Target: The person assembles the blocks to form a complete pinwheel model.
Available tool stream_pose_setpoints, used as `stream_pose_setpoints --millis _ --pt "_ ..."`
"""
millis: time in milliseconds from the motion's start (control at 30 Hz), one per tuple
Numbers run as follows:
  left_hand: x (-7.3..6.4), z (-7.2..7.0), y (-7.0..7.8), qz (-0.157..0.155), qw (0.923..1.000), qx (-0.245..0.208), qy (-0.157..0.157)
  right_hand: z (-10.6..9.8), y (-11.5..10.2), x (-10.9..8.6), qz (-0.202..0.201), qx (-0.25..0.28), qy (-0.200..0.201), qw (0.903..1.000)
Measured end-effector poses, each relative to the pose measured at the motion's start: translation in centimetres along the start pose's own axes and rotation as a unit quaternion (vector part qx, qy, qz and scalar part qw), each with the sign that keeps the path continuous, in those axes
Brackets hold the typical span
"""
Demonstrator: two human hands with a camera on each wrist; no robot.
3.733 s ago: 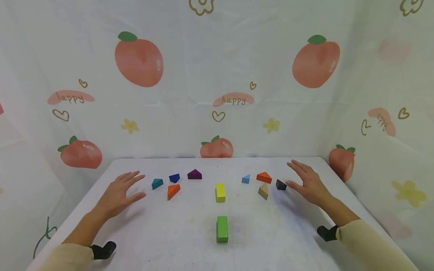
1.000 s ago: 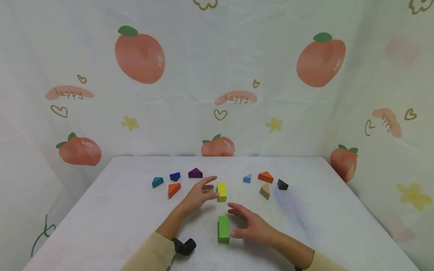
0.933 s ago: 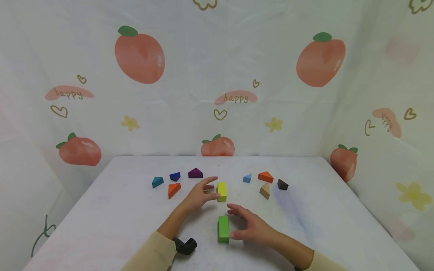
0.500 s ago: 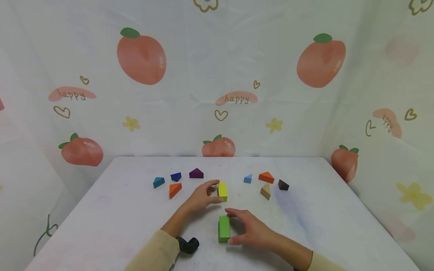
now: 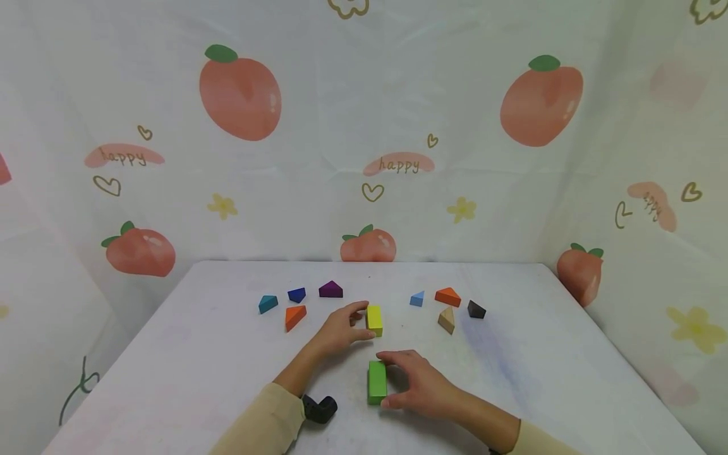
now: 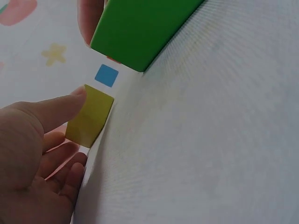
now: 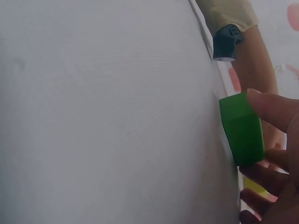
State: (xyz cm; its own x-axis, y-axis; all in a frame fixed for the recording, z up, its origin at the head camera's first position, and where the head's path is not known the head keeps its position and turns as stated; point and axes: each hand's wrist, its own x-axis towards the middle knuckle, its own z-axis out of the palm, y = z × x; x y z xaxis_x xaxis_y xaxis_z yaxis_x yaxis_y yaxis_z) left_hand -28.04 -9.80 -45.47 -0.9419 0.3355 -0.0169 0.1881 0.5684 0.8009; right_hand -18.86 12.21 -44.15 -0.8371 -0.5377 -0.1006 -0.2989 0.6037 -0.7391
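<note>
Smooth green rectangular block [image 5: 377, 379] on the table's [image 5: 199, 360] near middle is pinched endwise by the right hand [image 5: 423, 385], the yellow rectangular block [image 5: 375, 320] farther off likewise by the left hand [image 5: 337, 330]; gripping seems the step under way, the next move calling for an even squeeze.

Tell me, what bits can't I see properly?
Left wrist view: the green block, cut off by the top edge.
Right wrist view: the yellow block, partly hidden behind the right hand.
Head view: the rest of the right sleeve, past the bottom edge.
</note>
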Motion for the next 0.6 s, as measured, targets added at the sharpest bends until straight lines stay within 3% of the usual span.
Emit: stream_pose_setpoints --millis 333,600 --pt "0.31 0.33 0.09 0.000 0.9997 0.018 0.016 0.15 0.10 0.17 0.008 -0.003 0.003 1.0000" --pt "0.60 0.02 -0.05 0.008 0.9995 0.027 0.014 -0.75 -0.03 0.31 -0.021 -0.036 -0.017 0.9990"
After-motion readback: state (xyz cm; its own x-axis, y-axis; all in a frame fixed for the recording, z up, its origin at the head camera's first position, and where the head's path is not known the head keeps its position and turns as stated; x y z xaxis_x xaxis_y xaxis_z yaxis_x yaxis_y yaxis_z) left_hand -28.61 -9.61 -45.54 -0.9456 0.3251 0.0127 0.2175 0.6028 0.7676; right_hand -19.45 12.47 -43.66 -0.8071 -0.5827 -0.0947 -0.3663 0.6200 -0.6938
